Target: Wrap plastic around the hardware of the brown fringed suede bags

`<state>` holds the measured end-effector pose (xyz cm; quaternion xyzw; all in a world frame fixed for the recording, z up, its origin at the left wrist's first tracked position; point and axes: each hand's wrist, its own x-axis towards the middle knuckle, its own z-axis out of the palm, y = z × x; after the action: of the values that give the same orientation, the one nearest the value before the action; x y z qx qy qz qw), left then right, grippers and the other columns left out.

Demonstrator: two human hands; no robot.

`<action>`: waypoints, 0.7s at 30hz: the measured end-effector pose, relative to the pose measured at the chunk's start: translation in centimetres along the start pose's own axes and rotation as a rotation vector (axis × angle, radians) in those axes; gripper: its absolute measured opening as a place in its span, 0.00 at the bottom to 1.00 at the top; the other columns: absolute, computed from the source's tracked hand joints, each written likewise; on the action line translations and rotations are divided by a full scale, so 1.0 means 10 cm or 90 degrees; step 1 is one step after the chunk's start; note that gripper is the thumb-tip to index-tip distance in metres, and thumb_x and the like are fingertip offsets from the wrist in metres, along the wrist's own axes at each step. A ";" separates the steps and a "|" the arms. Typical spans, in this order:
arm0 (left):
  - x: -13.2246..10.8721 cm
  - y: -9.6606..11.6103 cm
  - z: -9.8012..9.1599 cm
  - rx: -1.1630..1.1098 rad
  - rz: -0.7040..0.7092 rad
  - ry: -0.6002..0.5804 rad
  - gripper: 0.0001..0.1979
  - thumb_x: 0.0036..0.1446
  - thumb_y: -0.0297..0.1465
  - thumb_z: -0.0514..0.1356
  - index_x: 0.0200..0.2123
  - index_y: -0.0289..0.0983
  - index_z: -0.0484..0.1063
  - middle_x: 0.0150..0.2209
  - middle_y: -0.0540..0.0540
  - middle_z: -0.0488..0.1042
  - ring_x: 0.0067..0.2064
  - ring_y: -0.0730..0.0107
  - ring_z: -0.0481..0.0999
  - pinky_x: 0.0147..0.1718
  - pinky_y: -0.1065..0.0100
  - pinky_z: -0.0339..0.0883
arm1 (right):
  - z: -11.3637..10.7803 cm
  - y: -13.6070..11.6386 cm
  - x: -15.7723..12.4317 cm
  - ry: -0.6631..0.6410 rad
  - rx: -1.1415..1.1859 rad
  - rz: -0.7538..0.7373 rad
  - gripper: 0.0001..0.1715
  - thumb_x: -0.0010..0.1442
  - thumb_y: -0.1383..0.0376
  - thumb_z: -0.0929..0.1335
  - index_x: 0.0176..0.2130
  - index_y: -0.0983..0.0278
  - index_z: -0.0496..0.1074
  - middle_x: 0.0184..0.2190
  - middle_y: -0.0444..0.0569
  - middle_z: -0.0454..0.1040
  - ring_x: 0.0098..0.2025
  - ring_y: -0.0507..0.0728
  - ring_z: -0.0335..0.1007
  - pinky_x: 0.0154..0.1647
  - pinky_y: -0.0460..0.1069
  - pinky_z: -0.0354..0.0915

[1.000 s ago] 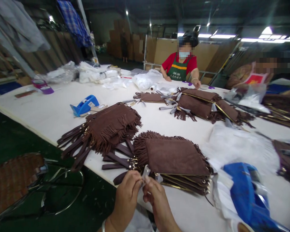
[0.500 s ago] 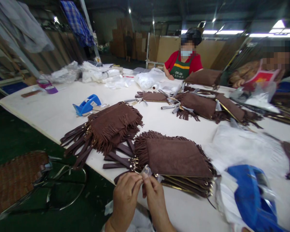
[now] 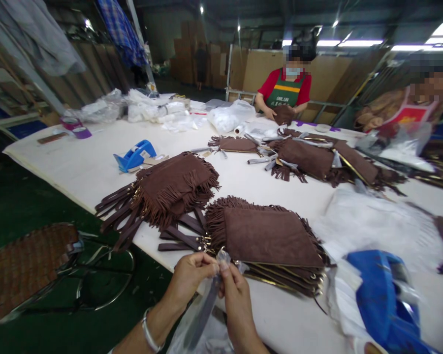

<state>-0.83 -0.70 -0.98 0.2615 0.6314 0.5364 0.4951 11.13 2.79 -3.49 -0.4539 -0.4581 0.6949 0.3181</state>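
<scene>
A dark wrist strap [image 3: 204, 314] in a clear plastic sleeve hangs down between my hands, its gold clasp end against the front of a stack of brown fringed pouches [image 3: 269, 238]. My left hand [image 3: 195, 275] pinches the plastic near the clasp with thumb and fingers. Beside it, my right hand [image 3: 237, 290] also grips the plastic-covered strap at its upper end. Several bare brown straps [image 3: 179, 241] with metal clips stick out from the stack's left side. The strap's lower end is blurred over a clear plastic bag [image 3: 177, 339].
Another pile of fringed pouches [image 3: 177, 184] lies to the left. A blue tape dispenser [image 3: 386, 295] stands close at right, another blue dispenser [image 3: 136, 156] farther left. White plastic [image 3: 376, 226] covers the right side. Co-workers sit across the table. A stool [image 3: 33, 270] stands at left.
My left hand has shifted slightly up and turned, and the plastic-covered strap now shows hanging below. Across the table, a co-worker has pulled a brown pouch in close with both hands.
</scene>
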 end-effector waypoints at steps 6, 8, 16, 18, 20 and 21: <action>-0.19 0.04 0.09 0.237 0.199 0.095 0.10 0.59 0.32 0.56 0.32 0.39 0.77 0.32 0.46 0.78 0.35 0.64 0.76 0.37 0.69 0.65 | 0.03 0.09 0.01 -0.020 0.143 0.032 0.20 0.57 0.50 0.69 0.35 0.66 0.72 0.21 0.39 0.57 0.22 0.47 0.48 0.20 0.43 0.48; -0.22 -0.04 0.14 0.236 0.221 0.144 0.10 0.60 0.33 0.55 0.34 0.39 0.77 0.34 0.45 0.79 0.37 0.63 0.76 0.39 0.69 0.66 | 0.03 0.09 0.01 -0.024 0.149 0.029 0.19 0.58 0.51 0.68 0.36 0.66 0.72 0.21 0.39 0.57 0.22 0.47 0.47 0.21 0.43 0.47; -0.27 -0.26 0.29 0.140 0.142 0.271 0.11 0.58 0.38 0.58 0.36 0.37 0.76 0.34 0.44 0.79 0.34 0.64 0.76 0.35 0.69 0.67 | 0.06 0.04 -0.04 -0.009 0.132 0.027 0.22 0.58 0.49 0.68 0.39 0.65 0.73 0.23 0.40 0.60 0.24 0.48 0.48 0.22 0.44 0.49; -0.25 -0.25 0.31 0.089 0.104 0.271 0.11 0.57 0.38 0.59 0.32 0.37 0.75 0.30 0.45 0.78 0.29 0.65 0.75 0.30 0.69 0.67 | 0.06 0.06 -0.03 0.005 0.132 0.031 0.22 0.56 0.48 0.68 0.37 0.65 0.74 0.23 0.41 0.61 0.23 0.48 0.48 0.22 0.44 0.48; -0.20 -0.23 0.30 -0.041 0.038 0.217 0.12 0.56 0.39 0.59 0.28 0.36 0.72 0.24 0.47 0.75 0.23 0.66 0.73 0.23 0.69 0.66 | 0.06 0.08 -0.03 0.020 0.129 0.038 0.22 0.55 0.48 0.69 0.36 0.65 0.74 0.22 0.40 0.61 0.23 0.48 0.48 0.21 0.43 0.48; -0.18 -0.23 0.28 -0.114 -0.004 0.173 0.12 0.55 0.39 0.60 0.27 0.36 0.71 0.22 0.47 0.74 0.20 0.66 0.72 0.21 0.68 0.65 | 0.06 0.09 -0.03 0.025 0.128 0.041 0.22 0.54 0.48 0.70 0.36 0.65 0.74 0.22 0.40 0.61 0.22 0.48 0.48 0.21 0.43 0.48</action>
<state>2.82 -1.69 -2.31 0.1391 0.6433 0.6194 0.4280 10.69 2.04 -4.13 -0.4477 -0.3650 0.7383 0.3481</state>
